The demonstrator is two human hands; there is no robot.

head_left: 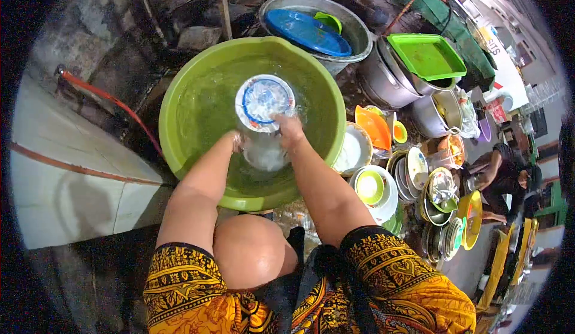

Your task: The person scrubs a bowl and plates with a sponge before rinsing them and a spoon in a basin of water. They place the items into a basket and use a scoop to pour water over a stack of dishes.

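Note:
A large green basin (173, 112) of water stands in front of me. Over the water is a white plate (265, 97) with a blue ring and a coloured rim, wet and shiny. My right hand (290, 129) grips the plate at its near right edge, thumb over the rim. My left hand (235, 140) dips into the water at the near left of the plate, its fingers hidden and blurred. Between my hands a pale round shape (266, 152) shows under the rippled water.
Stacked dishes (418, 172) and bowls (369, 187) crowd the floor at right. Behind them stand large metal pots (386, 79), a green tray (426, 55) and a metal tub (281, 2) with a blue lid (305, 32). Another person (500, 175) crouches at far right. A red hose (114, 102) runs at left.

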